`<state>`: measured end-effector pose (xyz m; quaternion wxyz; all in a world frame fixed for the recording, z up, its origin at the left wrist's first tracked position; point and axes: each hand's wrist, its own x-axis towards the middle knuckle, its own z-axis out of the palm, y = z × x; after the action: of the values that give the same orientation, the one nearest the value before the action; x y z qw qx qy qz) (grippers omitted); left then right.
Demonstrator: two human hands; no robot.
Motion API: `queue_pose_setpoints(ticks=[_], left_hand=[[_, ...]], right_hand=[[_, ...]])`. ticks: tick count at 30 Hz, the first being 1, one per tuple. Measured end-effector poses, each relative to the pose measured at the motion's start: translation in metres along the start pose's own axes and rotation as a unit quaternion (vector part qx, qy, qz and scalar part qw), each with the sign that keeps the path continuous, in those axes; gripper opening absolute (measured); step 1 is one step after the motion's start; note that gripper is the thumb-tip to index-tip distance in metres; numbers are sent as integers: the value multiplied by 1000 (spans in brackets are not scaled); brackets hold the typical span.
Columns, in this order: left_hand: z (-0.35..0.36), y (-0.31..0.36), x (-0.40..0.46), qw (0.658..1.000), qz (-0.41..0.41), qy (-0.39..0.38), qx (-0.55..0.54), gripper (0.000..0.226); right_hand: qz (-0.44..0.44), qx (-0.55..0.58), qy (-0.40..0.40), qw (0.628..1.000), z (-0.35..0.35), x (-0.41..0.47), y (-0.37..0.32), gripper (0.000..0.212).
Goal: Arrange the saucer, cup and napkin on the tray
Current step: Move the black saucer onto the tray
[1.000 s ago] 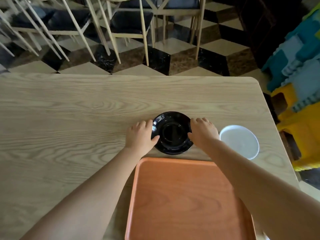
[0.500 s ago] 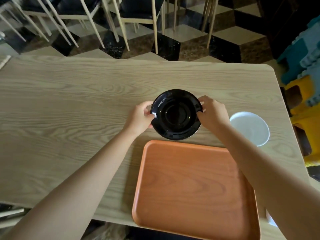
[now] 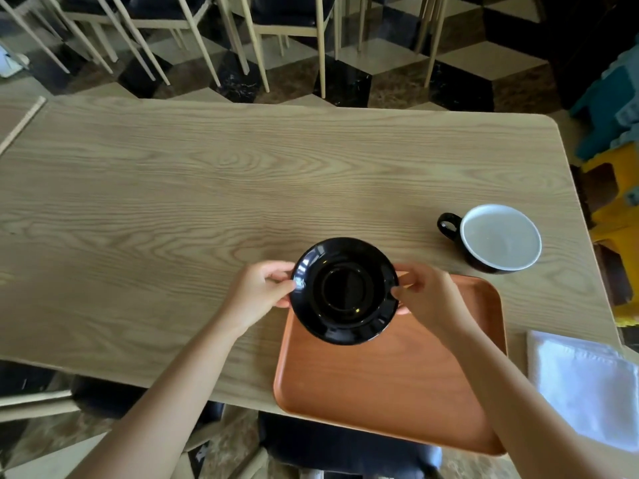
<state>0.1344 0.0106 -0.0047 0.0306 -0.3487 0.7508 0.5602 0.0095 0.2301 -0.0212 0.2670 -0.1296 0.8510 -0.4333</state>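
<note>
**Saucer held in both hands over the tray's far-left corner**

The left hand (image 3: 257,293) pinches the black saucer (image 3: 345,290) at its nine o'clock rim, thumb on top and fingers curled beneath. The saucer appears lifted, facing up, its near half over the far-left corner of the orange tray (image 3: 390,385) and its far half over the wooden table (image 3: 207,188). At the saucer's three o'clock rim the right hand (image 3: 427,299) grips in the same way, thumb over the edge and fingers under.

The tray lies flat at the table's near edge, its near side jutting past that edge; its bare surface carries nothing but the saucer's shadow.

From the saucer, at about two o'clock, the cup (image 3: 499,238) stands upright on the table, black outside and white inside, with its handle pointing to nine o'clock. It sits just beyond the tray's far-right corner, apart from it.

At the tray's three o'clock, the white napkin (image 3: 587,388) lies on the table's near-right corner, beside the tray and partly behind the right forearm.
</note>
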Motion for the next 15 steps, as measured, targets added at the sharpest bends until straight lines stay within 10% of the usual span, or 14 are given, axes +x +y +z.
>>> queue_pose_setpoints(ticks=[15], left_hand=[[11, -14, -9, 991, -13, 36, 130, 22]], right_hand=[[33, 25, -7, 999, 12, -17, 12, 33]])
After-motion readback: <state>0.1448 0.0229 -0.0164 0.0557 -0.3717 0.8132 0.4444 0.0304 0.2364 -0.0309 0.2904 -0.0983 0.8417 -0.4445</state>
